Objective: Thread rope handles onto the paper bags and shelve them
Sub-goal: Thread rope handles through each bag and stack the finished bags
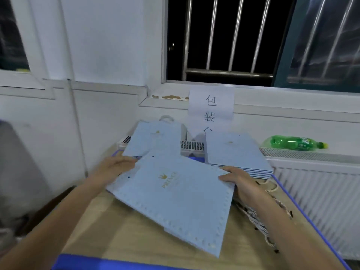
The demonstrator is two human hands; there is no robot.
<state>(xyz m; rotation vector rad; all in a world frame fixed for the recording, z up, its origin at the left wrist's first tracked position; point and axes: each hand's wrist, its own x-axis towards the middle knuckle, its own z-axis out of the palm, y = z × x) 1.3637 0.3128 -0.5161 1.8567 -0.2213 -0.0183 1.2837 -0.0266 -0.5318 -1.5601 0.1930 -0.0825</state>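
Your two bare forearms reach in from the bottom corners over a wooden table edged in blue. Between your hands lies a flat, folded light-blue paper bag with a gold crown mark and gold lettering. It sits skewed on the table: its long axis runs from the far left, by your left hand, down to the near right, where one corner points toward you. A row of pale dots borders its edges.

Your left hand holds the bag's far left corner, fingers curled over the edge. Your right hand grips the bag's right edge, thumb on top and fingers tucked beneath it.

Beyond the bag, two stacks of the same blue bags lie flat at the table's far side. On the left stack, white rope loops show at the far end. The right stack lies just behind your right hand. Under and beside your right forearm lies a tangle of white rope handles with dark tips.

On the wall behind hangs a paper sign with Chinese characters, below a barred window. To the right, a green plastic bottle lies on its side atop a white radiator.
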